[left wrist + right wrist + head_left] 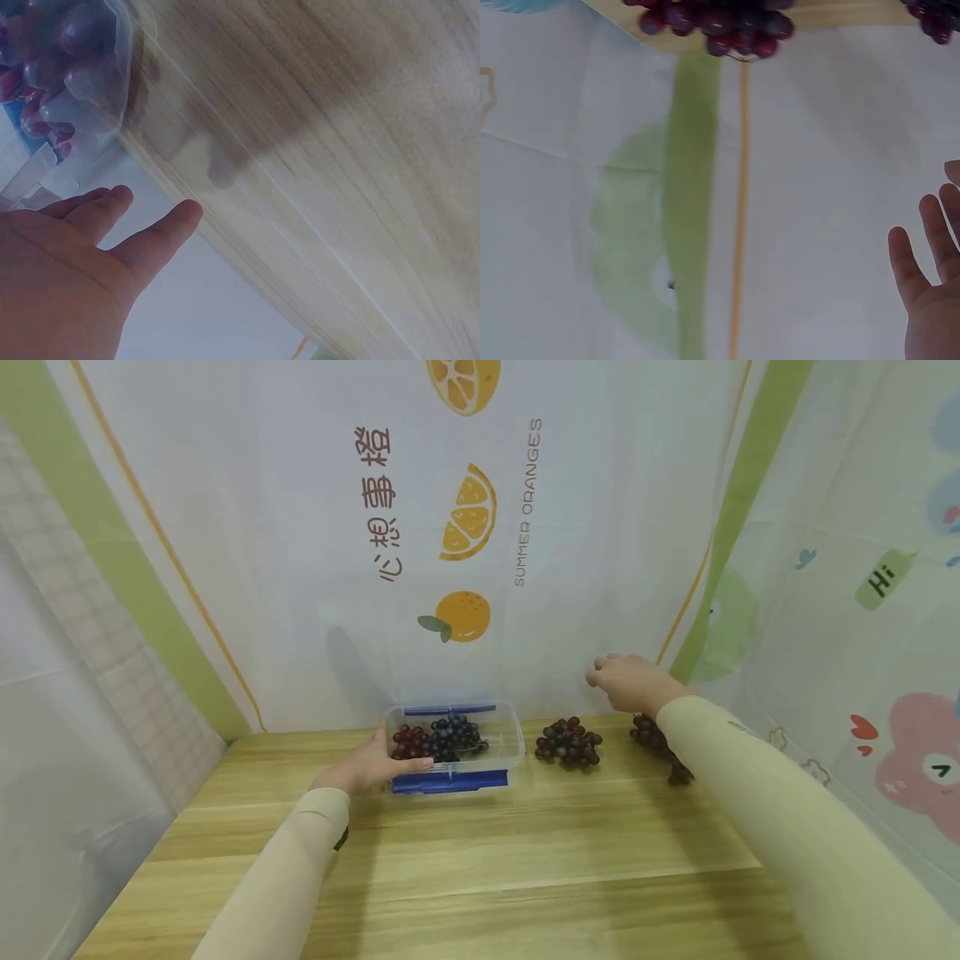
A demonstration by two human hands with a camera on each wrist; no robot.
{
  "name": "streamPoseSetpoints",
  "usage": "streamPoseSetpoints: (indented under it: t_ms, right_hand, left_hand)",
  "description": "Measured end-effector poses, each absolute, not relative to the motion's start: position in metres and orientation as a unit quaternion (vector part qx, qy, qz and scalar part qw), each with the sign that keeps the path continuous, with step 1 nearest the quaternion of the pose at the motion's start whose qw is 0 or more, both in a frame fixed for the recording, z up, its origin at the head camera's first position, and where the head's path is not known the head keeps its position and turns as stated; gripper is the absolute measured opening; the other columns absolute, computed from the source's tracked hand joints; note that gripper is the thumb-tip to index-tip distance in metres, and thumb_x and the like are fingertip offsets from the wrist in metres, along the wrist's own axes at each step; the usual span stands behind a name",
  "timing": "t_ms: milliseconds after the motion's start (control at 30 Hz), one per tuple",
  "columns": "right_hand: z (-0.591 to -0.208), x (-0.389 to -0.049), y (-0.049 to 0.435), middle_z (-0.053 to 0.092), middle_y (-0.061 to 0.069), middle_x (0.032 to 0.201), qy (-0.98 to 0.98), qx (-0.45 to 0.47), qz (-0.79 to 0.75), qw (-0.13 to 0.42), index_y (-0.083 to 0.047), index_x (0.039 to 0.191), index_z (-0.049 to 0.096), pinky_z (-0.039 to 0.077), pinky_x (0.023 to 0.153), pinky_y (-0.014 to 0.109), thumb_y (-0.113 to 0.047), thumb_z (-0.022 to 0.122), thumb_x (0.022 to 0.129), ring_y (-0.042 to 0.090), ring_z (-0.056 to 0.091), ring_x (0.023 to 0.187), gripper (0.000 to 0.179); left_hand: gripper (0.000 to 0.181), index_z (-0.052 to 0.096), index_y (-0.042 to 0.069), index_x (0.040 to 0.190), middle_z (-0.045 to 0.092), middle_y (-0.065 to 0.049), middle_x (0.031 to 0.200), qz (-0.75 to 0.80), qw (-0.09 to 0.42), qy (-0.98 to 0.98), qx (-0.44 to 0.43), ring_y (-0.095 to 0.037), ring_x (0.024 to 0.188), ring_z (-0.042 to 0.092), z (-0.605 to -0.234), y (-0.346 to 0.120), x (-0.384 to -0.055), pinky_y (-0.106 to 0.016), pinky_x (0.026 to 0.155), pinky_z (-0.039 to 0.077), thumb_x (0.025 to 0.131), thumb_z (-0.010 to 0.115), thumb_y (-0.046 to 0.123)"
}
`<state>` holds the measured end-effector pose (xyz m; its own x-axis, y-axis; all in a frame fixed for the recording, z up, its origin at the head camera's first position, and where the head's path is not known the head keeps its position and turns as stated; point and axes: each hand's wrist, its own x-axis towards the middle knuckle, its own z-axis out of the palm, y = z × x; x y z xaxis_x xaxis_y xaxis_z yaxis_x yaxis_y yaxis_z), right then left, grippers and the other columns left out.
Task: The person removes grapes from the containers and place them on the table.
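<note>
A clear plastic food container (512, 743) with blue clips stands at the table's back edge. Inside it lie a red grape bunch (408, 742) at the left and a blue-black grape bunch (450, 739) beside it. My left hand (367, 766) rests at the container's left end, thumb along the front and fingers spread in the left wrist view. Raised near the back wall, my right hand (626, 683) holds nothing; its fingers (937, 240) look extended. Below it, a dark red grape bunch (651, 735) is partly hidden by the forearm. Another dark red bunch (568, 743) lies right of the container.
The wooden table (480, 877) extends toward me from the container. Behind it hangs a white cloth (600, 527) printed with oranges, close to the back edge. A patterned cloth (825, 635) borders the right side, and a pale one (75, 693) the left.
</note>
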<state>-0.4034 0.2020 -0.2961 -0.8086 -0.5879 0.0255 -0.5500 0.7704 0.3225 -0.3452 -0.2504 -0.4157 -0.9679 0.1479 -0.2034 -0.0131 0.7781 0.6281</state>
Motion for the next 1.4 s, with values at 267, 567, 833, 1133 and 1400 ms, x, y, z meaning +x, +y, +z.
streamPoseSetpoints:
  t_ms: [267,567,833,1133,1400]
  right_hand:
    - [-0.284,-0.404,0.167,0.068,0.016,0.136,-0.935,0.316,-0.153,0.043,-0.009,0.137,0.07,0.059,0.103,0.048,0.005,0.064,0.101,0.034,0.064,0.127,0.039]
    - [-0.27,-0.405,0.143,0.063,0.018,0.144,-0.939,0.319,-0.128,0.02,-0.01,0.139,0.069,0.058,0.105,0.051,0.006,0.066,0.098,0.037,0.061,0.133,0.044]
    - [-0.261,-0.4,0.123,0.058,0.016,0.15,-0.941,0.316,-0.123,-0.013,-0.014,0.143,0.067,0.058,0.107,0.047,0.001,0.069,0.099,0.036,0.058,0.139,0.046]
    - [-0.262,-0.403,0.099,0.058,0.016,0.151,-0.931,0.338,-0.137,-0.028,-0.014,0.146,0.064,0.054,0.114,0.047,0.003,0.066,0.1,0.034,0.059,0.14,0.049]
    - [-0.263,-0.407,0.062,0.049,0.016,0.163,-0.924,0.352,-0.136,-0.057,-0.018,0.152,0.059,0.05,0.119,0.047,-0.005,0.068,0.103,0.034,0.054,0.147,0.052]
  left_hand:
    - [0.146,-0.027,0.011,0.167,0.0,-0.029,0.178,0.332,0.125,0.934,0.034,-0.054,0.162,0.013,-0.417,-0.251,-0.345,-0.074,0.127,0.025,0.084,0.07,0.082]
    - [0.146,-0.027,0.011,0.167,0.002,-0.029,0.178,0.331,0.123,0.935,0.038,-0.054,0.163,0.013,-0.417,-0.251,-0.348,-0.073,0.127,0.024,0.084,0.07,0.082]
    - [0.145,-0.027,0.012,0.167,0.002,-0.029,0.177,0.336,0.127,0.932,0.036,-0.054,0.163,0.012,-0.413,-0.251,-0.344,-0.074,0.127,0.024,0.085,0.07,0.08]
    - [0.147,-0.029,0.015,0.166,0.012,-0.03,0.176,0.325,0.121,0.937,0.039,-0.054,0.161,0.021,-0.417,-0.25,-0.347,-0.073,0.126,0.028,0.082,0.07,0.084]
    - [0.145,-0.03,0.014,0.166,0.018,-0.031,0.175,0.323,0.118,0.938,0.037,-0.054,0.161,0.021,-0.417,-0.251,-0.348,-0.073,0.126,0.028,0.085,0.07,0.081]
